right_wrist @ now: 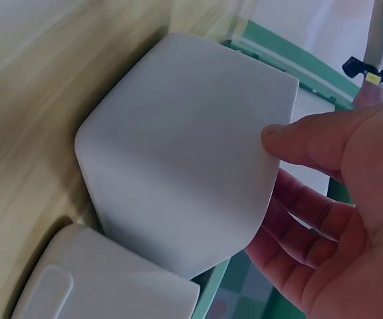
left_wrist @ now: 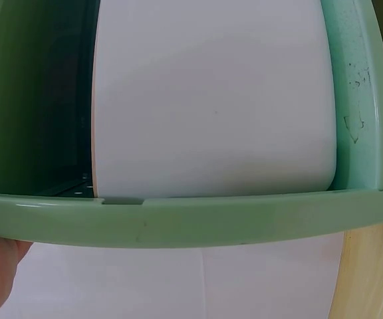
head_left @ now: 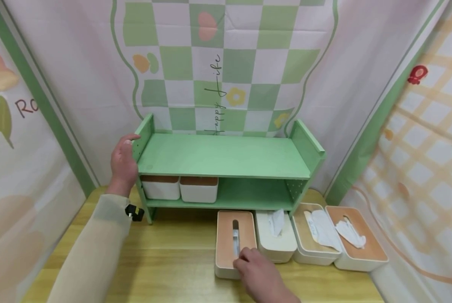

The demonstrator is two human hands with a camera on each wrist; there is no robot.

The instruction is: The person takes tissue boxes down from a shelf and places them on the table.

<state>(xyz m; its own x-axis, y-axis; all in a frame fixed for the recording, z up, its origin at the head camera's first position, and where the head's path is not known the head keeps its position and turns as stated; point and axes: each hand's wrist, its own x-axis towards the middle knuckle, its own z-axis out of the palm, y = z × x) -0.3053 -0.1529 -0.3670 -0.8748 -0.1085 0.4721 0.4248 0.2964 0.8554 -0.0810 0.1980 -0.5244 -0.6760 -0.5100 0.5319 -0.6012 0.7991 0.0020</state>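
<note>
Tissue box [head_left: 225,240] has its near rim between right fingers [right_wrist: 314,205] and thumb [right_wrist: 311,138], seemingly pinched.

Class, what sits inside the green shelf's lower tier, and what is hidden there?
On the lower tier, toward the left, stand one white box and a second white box. Their contents, and anything directly behind them, cannot be seen.

A mint-green shelf unit [head_left: 222,155] contrasts with a yellow, wood-grained table [head_left: 173,256], a white box [head_left: 226,240] topped in tan-orange and a cream box [head_left: 271,247]. Behind, a white curtain [head_left: 207,63] bears green-and-white checks and yellow flowers [head_left: 236,91]; the right-hand curtain [head_left: 419,189] carries orange-and-white plaid.
</note>
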